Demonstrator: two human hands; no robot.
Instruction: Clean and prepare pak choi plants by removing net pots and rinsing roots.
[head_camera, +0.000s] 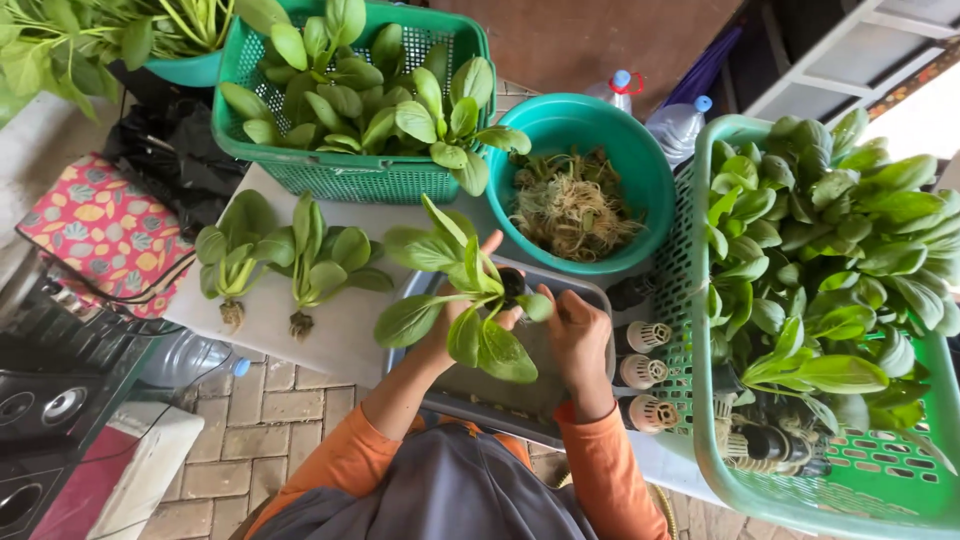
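Observation:
My left hand (452, 322) grips a leafy green plant (462, 290) by its stems over a grey tray (520, 405). My right hand (575, 325) holds the small black net pot (511, 285) at the plant's base, fingers curled around it. Both sleeves are orange. Two more leafy plants (285, 262) with bare roots lie on the white board (340, 330) to the left. A teal bowl (640, 170) beyond my hands holds a heap of cut roots (572, 205).
A green basket (340, 175) of trimmed greens stands at the back. A larger green basket (800, 490) of potted greens fills the right side. Three white net pots (645, 372) lie beside it. Two plastic bottles (678, 125) stand behind the bowl. A patterned cushion (100, 230) is at left.

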